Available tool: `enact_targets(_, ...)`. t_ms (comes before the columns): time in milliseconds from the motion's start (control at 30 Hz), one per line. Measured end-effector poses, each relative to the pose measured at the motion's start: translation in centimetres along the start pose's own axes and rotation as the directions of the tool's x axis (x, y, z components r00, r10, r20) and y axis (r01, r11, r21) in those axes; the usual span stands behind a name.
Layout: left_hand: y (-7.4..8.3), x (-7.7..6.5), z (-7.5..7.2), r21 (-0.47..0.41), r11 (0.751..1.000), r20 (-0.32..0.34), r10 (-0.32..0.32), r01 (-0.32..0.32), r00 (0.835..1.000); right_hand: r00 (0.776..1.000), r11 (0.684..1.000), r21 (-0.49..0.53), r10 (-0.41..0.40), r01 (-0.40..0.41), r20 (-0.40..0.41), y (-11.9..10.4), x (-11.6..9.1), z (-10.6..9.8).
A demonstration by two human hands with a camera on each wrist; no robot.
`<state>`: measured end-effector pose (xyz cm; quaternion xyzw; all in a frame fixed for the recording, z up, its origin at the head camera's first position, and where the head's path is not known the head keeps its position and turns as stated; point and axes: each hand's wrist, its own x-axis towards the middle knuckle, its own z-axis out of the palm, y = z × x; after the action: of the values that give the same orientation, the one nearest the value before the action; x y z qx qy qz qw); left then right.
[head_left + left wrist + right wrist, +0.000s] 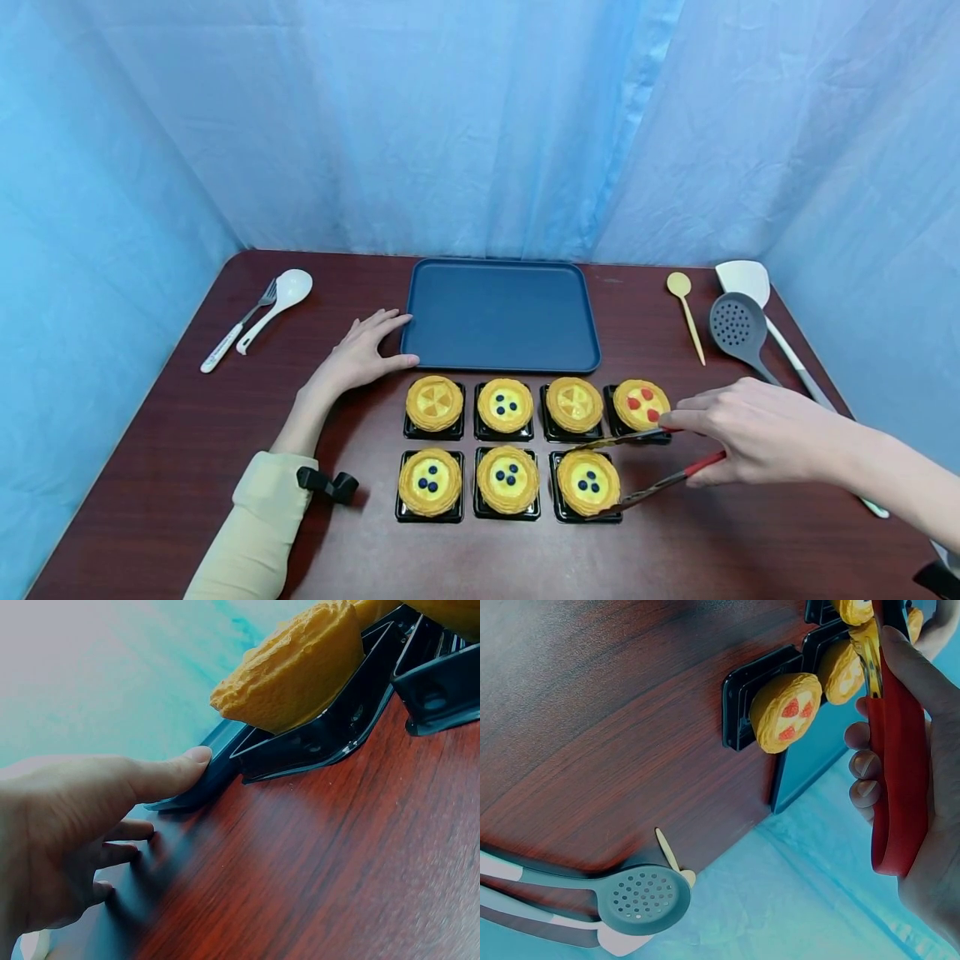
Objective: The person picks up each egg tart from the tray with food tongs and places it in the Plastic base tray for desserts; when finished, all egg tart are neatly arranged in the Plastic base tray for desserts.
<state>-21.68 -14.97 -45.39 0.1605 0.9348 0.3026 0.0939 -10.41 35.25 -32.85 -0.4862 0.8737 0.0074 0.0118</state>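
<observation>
My right hand (757,429) holds red-handled tongs (904,772). In the head view, the tongs' spread arms lie on either side of a blueberry-topped egg tart (588,493) in the front row's right black tray; one tip overlaps the tart's lower right rim. Two more blueberry tarts sit to its left. Behind it, one strawberry-topped tart (639,407) ends the back row at the right. My left hand (360,354) is at the left edge of a blue serving tray (502,317), thumb against its near corner and the other fingers extended.
A fork (232,337) and white spoon (291,287) lie at the left. At the right are a yellow spoon (679,285), grey slotted skimmer (738,323) and white spatula (744,279). A blue curtain (450,125) hangs behind the table (187,467).
</observation>
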Motion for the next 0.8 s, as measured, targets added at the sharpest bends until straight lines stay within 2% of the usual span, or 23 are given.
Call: enact_targets(800, -0.08, -0.07, -0.09, -0.005, 1.000, 0.003, -0.002, 0.002, 1.000, 0.998, 0.999, 0.013, 0.029, -0.030, 0.052, -0.10, 0.08, -0.11)
